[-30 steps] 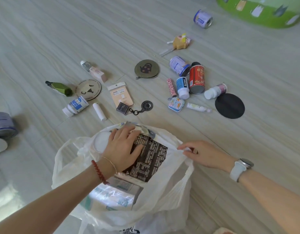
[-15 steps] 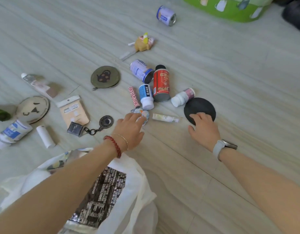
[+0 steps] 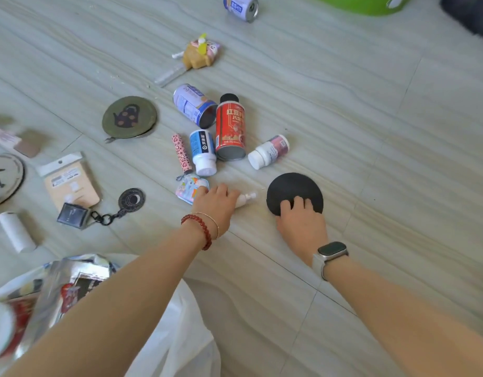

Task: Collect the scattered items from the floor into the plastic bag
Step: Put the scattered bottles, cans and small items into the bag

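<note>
The white plastic bag lies open at the bottom left with a silver packet inside. My left hand reaches over the floor and curls around one end of a small white tube, right beside a colourful little tin. My right hand rests its fingertips on the near edge of a flat black disc. Just beyond lie a red can, a blue-labelled white bottle, a pink spotted tube, a purple can and a small white bottle.
Further left lie a green teapot pouch, a keychain, a card packet, a white cylinder and a round face coaster. A toy and another can lie farther off; a green tub stands behind.
Both hands left the bag and reached forward. The left hand went from the bag's contents to the white tube, the right from the bag's handle onto the black disc.
</note>
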### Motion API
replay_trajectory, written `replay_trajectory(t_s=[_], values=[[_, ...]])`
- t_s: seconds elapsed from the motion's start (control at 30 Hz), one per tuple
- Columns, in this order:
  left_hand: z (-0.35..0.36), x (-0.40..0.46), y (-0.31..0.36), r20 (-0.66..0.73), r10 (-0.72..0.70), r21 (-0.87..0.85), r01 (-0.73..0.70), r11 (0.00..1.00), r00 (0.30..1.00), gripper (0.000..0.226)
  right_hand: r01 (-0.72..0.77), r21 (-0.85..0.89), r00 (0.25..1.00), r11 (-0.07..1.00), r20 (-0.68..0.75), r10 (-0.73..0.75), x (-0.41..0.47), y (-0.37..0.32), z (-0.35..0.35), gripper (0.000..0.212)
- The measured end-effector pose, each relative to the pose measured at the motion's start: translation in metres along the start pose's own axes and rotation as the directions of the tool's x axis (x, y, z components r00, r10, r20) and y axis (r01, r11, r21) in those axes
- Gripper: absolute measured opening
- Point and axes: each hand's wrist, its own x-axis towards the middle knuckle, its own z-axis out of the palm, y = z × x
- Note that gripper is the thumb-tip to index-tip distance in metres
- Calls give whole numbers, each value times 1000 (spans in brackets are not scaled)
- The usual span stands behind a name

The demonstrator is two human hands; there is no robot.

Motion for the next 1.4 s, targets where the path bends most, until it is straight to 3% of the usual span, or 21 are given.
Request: replay_trajectory(t_s=[0.07, 0.1, 0.13, 0.17, 0.27, 0.37, 0.47, 0.57, 0.67, 0.73, 0.8, 0.87, 0.97, 1.03, 1.1, 1.17, 1.3, 1.4], values=[[-8, -5, -2, -6, -23, -259, 21, 966, 1000, 38, -48, 12, 997, 999, -59, 48, -1, 2, -8, 29], [-19, -10, -6, -19, -44, -391, 34, 920, 999, 37, -93, 96, 994, 991, -47, 98, -4, 3, -16, 22], [-30, -17, -14, -54, -59, -487, 25, 873, 997, 39, -101, 187, 983, 977, -134, 127, -5, 2, -22, 13], [-43, -26, -22, -97, -72, -546, 7, 837, 993, 44, -131, 307, 960, 943, -200, 198, -9, 0, -27, 19], [-81, -71, -56, -248, -114, -624, -69, 779, 962, 52, 18, 555, 853, 832, -442, 277, -29, -19, -48, 35], [-99, -135, -94, -265, -181, -638, -31, 769, 947, 51, 155, 711, 830, 686, -470, 300, -48, -52, -71, 32], [-87, -193, -127, -163, -180, -670, 24, 742, 970, 56, 277, 807, 846, 521, -462, 267, -61, -81, -90, 29], [-60, -233, -140, -52, -141, -631, 77, 772, 989, 42, 333, 822, 872, 462, -455, 179, -73, -109, -94, 24], [-29, -255, -132, -25, 88, -433, -90, 897, 996, 46, 341, 830, 904, 440, -419, 89, -81, -128, -94, 23], [-24, -264, -129, 52, 99, -345, -75, 936, 994, 52, 340, 830, 920, 442, -390, 24, -89, -137, -96, 20], [-25, -272, -137, -76, -14, -360, -14, 933, 997, 51, 357, 830, 925, 429, -379, -35, -96, -145, -100, 21], [-29, -281, -150, -247, -229, -416, 111, 903, 941, 44, 352, 843, 934, 406, -344, -96, -102, -157, -103, 20], [-26, -295, -170, -262, -469, -453, 321, 831, 843, 46, 353, 831, 914, 430, -209, -348, -112, -181, -100, 20], [-21, -302, -177, -182, -531, -441, 414, 796, 827, 45, 505, 589, 820, 630, -100, -564, -119, -194, -87, 30], [-14, -309, -180, -88, -572, -450, 480, 753, 815, 39, 627, 210, 772, 750, -31, -635, -124, -200, -73, 39], [-7, -314, -183, -41, -575, -450, 499, 741, 817, 42, 685, 91, 727, 723, -158, -668, -126, -200, -68, 35], [-9, -315, -183, -46, -548, -437, 476, 763, 835, 55, 757, 143, 637, 637, -379, -672, -121, -192, -58, 24], [-26, -296, -177, -74, -516, -421, 443, 792, 853, 46, 704, 281, 703, 652, -409, -582, -113, -179, -65, 31]])
